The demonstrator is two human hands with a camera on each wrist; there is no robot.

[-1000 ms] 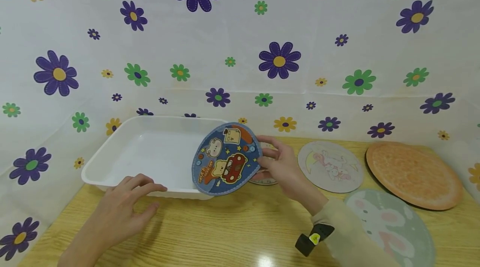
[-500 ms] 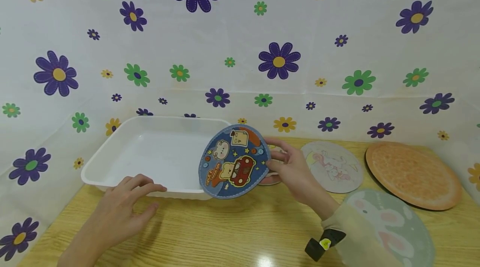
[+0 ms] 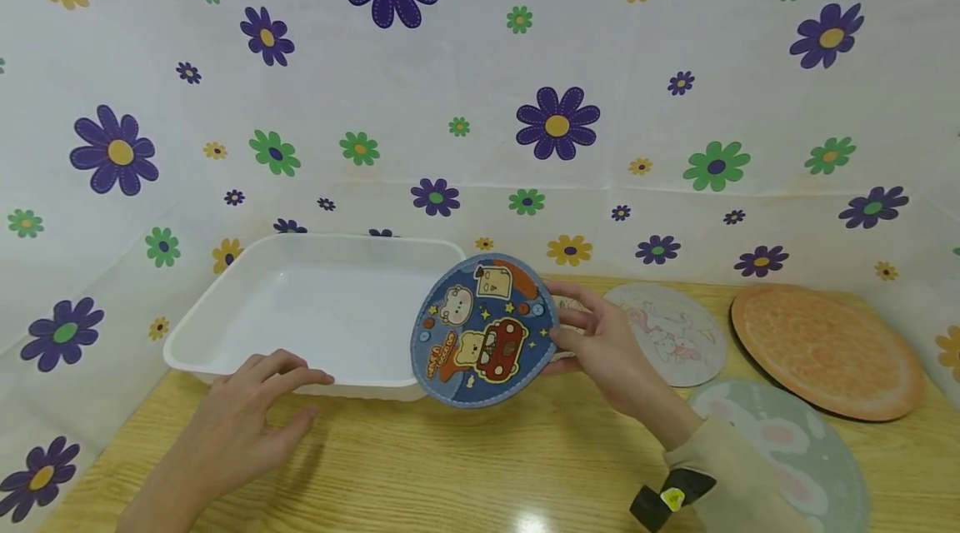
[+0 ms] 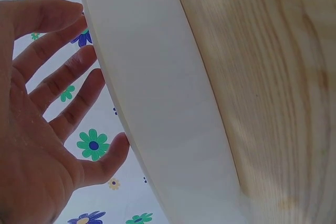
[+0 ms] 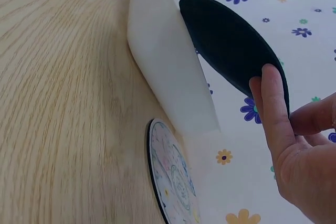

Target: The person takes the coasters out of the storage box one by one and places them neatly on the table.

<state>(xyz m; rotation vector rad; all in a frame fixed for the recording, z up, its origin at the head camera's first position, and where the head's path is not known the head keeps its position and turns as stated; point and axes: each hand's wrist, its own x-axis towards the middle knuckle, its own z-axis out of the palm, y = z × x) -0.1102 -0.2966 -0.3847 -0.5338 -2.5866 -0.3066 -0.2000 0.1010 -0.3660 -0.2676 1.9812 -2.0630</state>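
Observation:
My right hand (image 3: 611,350) pinches the right edge of a blue round mouse pad (image 3: 487,331) printed with a bear and a red car. The pad is tilted, its left side overlapping the near right corner of the white plastic tray (image 3: 330,383) in the head view. From the right wrist, its black underside (image 5: 231,40) shows, fingers beneath and thumb at the edge. My left hand (image 3: 240,425) rests at the tray's near rim with its fingers spread; in the left wrist view the fingertips (image 4: 94,77) meet the tray's edge.
Right of the tray lie a pale round mat (image 3: 663,333), an orange round mat (image 3: 832,350) and a green bunny mat (image 3: 787,441). Another round mat (image 5: 173,177) lies partly behind my right hand. A flowered cloth (image 3: 480,58) hangs behind the wooden table (image 3: 420,466).
My right hand has moved to the right and slightly nearer with the blue mouse pad, away from over the tray. The left hand stays in place.

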